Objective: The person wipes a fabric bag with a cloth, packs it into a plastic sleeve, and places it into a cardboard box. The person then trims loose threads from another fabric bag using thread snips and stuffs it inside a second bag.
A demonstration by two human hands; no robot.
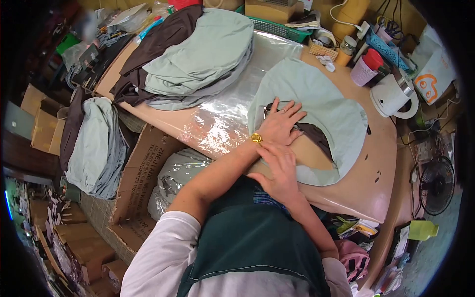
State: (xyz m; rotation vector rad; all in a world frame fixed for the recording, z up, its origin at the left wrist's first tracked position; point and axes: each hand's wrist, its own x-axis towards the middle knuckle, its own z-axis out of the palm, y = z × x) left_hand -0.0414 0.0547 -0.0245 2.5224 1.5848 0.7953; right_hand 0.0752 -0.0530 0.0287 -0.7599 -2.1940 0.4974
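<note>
A pale green cloth piece (341, 109) with a curved outline lies on the table, and dark brown cloth (316, 136) shows at its inner edge. My left hand (283, 121) rests flat on its left part, fingers spread, palm down. A small dark object (267, 110) with a shiny edge sticks out beside those fingers; its kind is mostly hidden. A gold watch (256, 138) is on my left wrist. Just below it, near the table's front edge, is my right hand (279, 171), its fingers stretched loosely towards the left wrist. Nothing shows in its grasp.
Stacked green and brown cloth pieces (198, 59) lie at the table's back left, beside clear plastic sheeting (222, 114). More hang at the left (94, 148). An open carton (136, 198) stands below. A white kettle (393, 94), pink cup (363, 72) and fan (436, 185) are at right.
</note>
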